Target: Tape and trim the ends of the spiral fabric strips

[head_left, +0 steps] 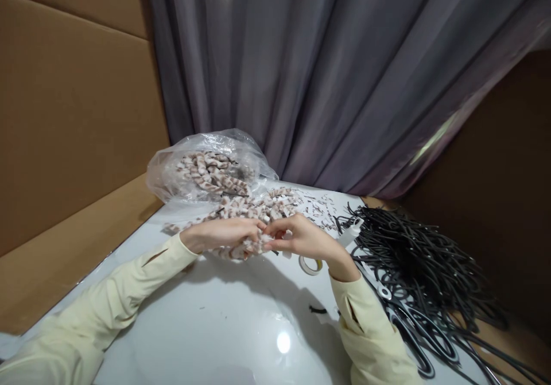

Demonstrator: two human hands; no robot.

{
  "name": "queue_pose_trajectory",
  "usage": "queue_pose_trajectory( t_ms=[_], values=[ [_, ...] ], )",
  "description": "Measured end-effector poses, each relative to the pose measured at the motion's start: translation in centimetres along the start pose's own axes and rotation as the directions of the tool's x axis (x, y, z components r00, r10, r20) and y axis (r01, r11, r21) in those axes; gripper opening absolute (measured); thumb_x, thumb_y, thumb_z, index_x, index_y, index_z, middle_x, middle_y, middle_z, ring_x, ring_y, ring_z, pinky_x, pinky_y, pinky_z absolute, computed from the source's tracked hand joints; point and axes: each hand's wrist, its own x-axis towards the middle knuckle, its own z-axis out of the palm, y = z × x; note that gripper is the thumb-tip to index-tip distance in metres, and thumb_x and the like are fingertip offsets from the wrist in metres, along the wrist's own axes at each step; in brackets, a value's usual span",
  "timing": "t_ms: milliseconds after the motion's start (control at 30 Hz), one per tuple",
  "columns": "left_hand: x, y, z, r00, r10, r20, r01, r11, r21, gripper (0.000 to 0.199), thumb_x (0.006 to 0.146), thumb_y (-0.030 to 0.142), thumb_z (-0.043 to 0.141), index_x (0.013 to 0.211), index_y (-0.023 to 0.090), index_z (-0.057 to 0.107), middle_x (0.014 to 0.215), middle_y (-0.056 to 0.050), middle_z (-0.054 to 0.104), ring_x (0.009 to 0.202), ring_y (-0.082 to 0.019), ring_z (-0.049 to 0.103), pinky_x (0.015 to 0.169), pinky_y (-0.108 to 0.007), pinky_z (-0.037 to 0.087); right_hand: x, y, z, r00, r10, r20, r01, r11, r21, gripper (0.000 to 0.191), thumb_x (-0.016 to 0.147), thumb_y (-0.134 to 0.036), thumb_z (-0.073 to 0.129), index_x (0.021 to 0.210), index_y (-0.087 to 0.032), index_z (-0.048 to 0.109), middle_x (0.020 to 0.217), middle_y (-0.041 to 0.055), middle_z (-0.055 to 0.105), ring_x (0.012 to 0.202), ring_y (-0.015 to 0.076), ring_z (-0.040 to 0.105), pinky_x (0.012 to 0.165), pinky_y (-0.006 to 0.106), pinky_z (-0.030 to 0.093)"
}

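My left hand (228, 233) is closed round a fluffy white-and-brown striped strip (257, 246) in front of the pile. My right hand (301, 237) meets it from the right, thumb and fingers pinched at the strip's right end. The fingertips nearly touch, and exactly what the right ones grip is too small to make out. Just behind both hands lies a heap of similar fluffy striped strips (258, 207) on the white table (206, 322). A roll of tape (304, 267) lies close to my right wrist.
A clear plastic bag (166, 170) of striped strips stands at the back left. Black cords (422, 253) are piled right, with scissors (407, 330) and a white bottle (349, 233) near them. Scraps (321, 204) litter the back. Cardboard (77, 104) walls the left; a grey curtain (279, 69) hangs behind.
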Motion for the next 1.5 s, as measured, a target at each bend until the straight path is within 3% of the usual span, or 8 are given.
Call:
queue_pose_trajectory(
  t_ms=[367, 567, 733, 833, 1000, 1100, 1267, 1500],
  values=[
    [0.0, -0.7, -0.6, 0.999, 0.016, -0.031, -0.006, 0.955, 0.296, 0.025, 0.072, 0.028, 0.046, 0.094, 0.02, 0.055, 0.066, 0.003, 0.053, 0.049, -0.01, 0.041, 0.045, -0.022, 0.027, 0.0, 0.3, 0.2, 1.0, 0.028, 0.01, -0.029, 0.994, 0.105, 0.019, 0.072, -0.025, 0.065, 0.084, -0.011, 0.07, 0.058, -0.0007, 0.059, 0.05, 0.0077, 0.049, 0.049, 0.018, 0.039],
    [-0.1, 0.0, -1.3, 0.976, 0.21, -0.061, -0.144, 0.827, 0.543, 0.031, 0.082, 0.04, 0.045, 0.095, 0.02, 0.064, 0.093, 0.0, 0.059, 0.081, -0.014, 0.051, 0.068, -0.021, 0.037, -0.7, 0.5, -1.0, 0.997, 0.07, -0.041, -0.071, 0.997, -0.023, 0.016, 0.072, -0.024, 0.064, 0.081, -0.012, 0.07, 0.06, 0.0014, 0.064, 0.053, 0.0102, 0.055, 0.053, 0.019, 0.042],
    [0.5, -0.9, -1.1, 0.956, 0.293, 0.009, -0.246, 0.785, 0.569, 0.039, 0.077, 0.052, 0.054, 0.094, 0.018, 0.064, 0.076, 0.001, 0.058, 0.063, -0.012, 0.05, 0.054, -0.02, 0.034, -0.9, 0.5, -1.5, 0.991, 0.077, -0.113, -0.087, 0.993, -0.084, 0.015, 0.072, -0.024, 0.065, 0.078, -0.011, 0.071, 0.062, 0.002, 0.065, 0.056, 0.0109, 0.056, 0.054, 0.019, 0.041],
    [0.6, -1.5, -0.4, 0.911, 0.413, -0.013, -0.302, 0.686, 0.662, 0.033, 0.078, 0.047, 0.054, 0.085, 0.016, 0.062, 0.067, 0.002, 0.053, 0.057, -0.01, 0.047, 0.052, -0.021, 0.031, -0.8, 0.6, -1.5, 0.987, 0.091, -0.133, -0.102, 0.992, -0.078, 0.016, 0.073, -0.025, 0.064, 0.078, -0.011, 0.071, 0.061, 0.0017, 0.064, 0.056, 0.0104, 0.054, 0.053, 0.019, 0.039],
    [0.8, -2.5, 0.5, 0.764, 0.645, -0.02, -0.356, 0.447, 0.82, 0.021, 0.083, 0.036, 0.052, 0.081, 0.016, 0.055, 0.078, 0.0, 0.053, 0.071, -0.013, 0.049, 0.062, -0.022, 0.034, -0.8, 0.9, -1.5, 0.985, 0.093, -0.145, -0.1, 0.994, -0.042, 0.021, 0.073, -0.031, 0.065, 0.077, -0.01, 0.07, 0.058, 0.0005, 0.06, 0.053, 0.0086, 0.048, 0.05, 0.019, 0.036],
    [0.9, -2.7, 0.7, 0.734, 0.679, 0.03, -0.368, 0.361, 0.857, 0.016, 0.087, 0.026, 0.044, 0.076, 0.016, 0.052, 0.075, 0.0, 0.052, 0.069, -0.012, 0.048, 0.063, -0.023, 0.033, -0.9, 0.9, -1.5, 0.984, 0.118, -0.136, -0.116, 0.993, 0.026, 0.026, 0.073, -0.035, 0.065, 0.076, -0.01, 0.069, 0.057, 0.0005, 0.059, 0.052, 0.0085, 0.048, 0.048, 0.019, 0.036],
    [0.9, -2.7, 0.6, 0.744, 0.657, 0.12, -0.38, 0.269, 0.885, 0.021, 0.088, 0.02, 0.038, 0.072, 0.016, 0.05, 0.067, 0.001, 0.049, 0.06, -0.011, 0.044, 0.057, -0.023, 0.029, -0.8, 1.1, -1.4, 0.983, 0.165, -0.076, -0.153, 0.978, 0.141, 0.028, 0.071, -0.037, 0.066, 0.077, -0.01, 0.069, 0.06, 0.0015, 0.062, 0.052, 0.0089, 0.052, 0.047, 0.018, 0.04],
    [0.7, -2.0, -0.1, 0.801, 0.549, 0.24, -0.466, 0.32, 0.824, 0.026, 0.09, 0.021, 0.035, 0.066, 0.016, 0.044, 0.06, 0.003, 0.042, 0.052, -0.008, 0.039, 0.052, -0.022, 0.027, -0.7, 1.4, -1.5, 0.991, 0.127, -0.05, -0.124, 0.99, 0.062, 0.026, 0.072, -0.035, 0.066, 0.076, -0.01, 0.07, 0.06, 0.0022, 0.064, 0.053, 0.0096, 0.054, 0.049, 0.018, 0.041]
  ],
)
